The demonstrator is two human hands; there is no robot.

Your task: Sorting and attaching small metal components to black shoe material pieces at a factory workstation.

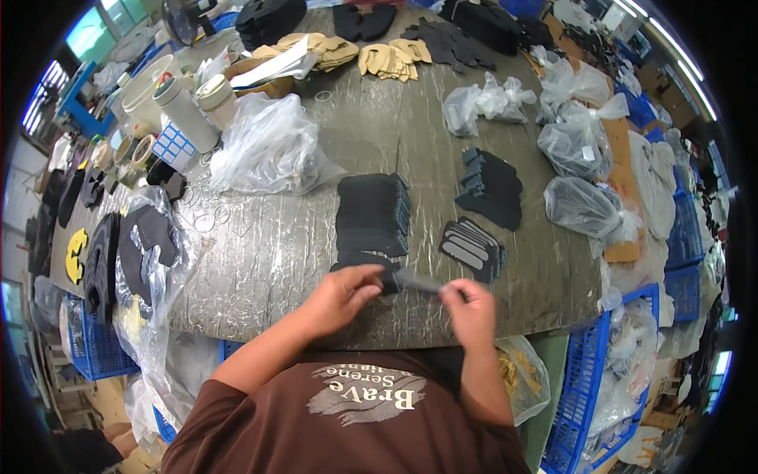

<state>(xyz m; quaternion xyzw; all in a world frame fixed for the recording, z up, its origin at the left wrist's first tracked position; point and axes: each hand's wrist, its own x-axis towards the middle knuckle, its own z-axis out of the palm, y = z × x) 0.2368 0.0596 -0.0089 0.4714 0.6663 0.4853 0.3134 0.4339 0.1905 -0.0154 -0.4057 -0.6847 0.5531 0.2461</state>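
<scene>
Just in front of me on the table, my left hand (345,296) pinches the left side of a black fabric-like piece (387,276). My right hand (471,312) is closed on the end of a thin grey strip (422,280). That strip is smeared by motion and reaches toward the black piece; whether they touch I cannot tell. Beyond my hands lies an overlapping row of black pieces (369,213) with blue-grey edges. To its right is a stack of black pieces with grey rounded strips (472,243), with another black stack (493,189) farther off.
Clear plastic bags (268,146) lie left of centre, and tied bags (580,142) line the right side. Tan cut pieces (395,59) sit at the far edge. A white tumbler (185,114) stands among tape rolls. A blue crate (604,379) is below right of the table (253,276).
</scene>
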